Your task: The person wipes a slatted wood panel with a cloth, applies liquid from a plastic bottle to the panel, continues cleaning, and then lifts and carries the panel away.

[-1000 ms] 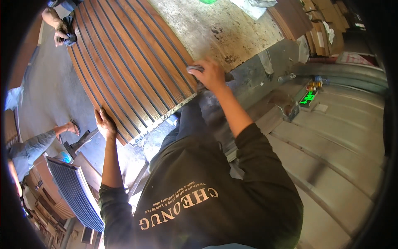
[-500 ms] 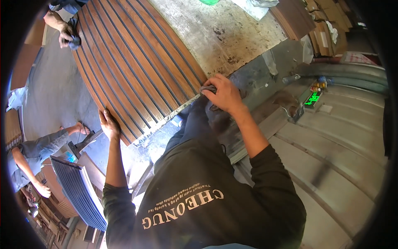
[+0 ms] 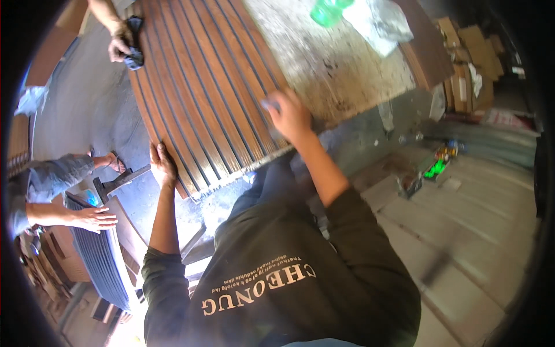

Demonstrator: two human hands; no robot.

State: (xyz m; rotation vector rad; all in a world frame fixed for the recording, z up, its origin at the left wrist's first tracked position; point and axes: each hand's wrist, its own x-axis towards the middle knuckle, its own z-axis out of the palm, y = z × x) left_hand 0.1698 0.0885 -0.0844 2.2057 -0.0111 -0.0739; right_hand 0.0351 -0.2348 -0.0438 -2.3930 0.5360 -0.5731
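A brown slatted wood panel with dark grooves runs along its length away from me. At its near left edge my left hand grips the side, fingers along the rim. My right hand is closed over the right edge of the panel, a little up from the near corner. It is smeared by motion, and a bit of grey cloth shows at its fingers. Across the panel, at the far left edge, another person's hand presses a dark rag on the wood.
The panel lies on a stained worktable. Farther back on it are a green plastic thing, white plastic bags and stacked brown boards. At left, a co-worker's hand is over a dark ribbed panel.
My right hand has moved from the near right corner up along the panel and slightly left. The co-worker at left has stretched a hand over the ribbed panel. The view has shifted slightly.
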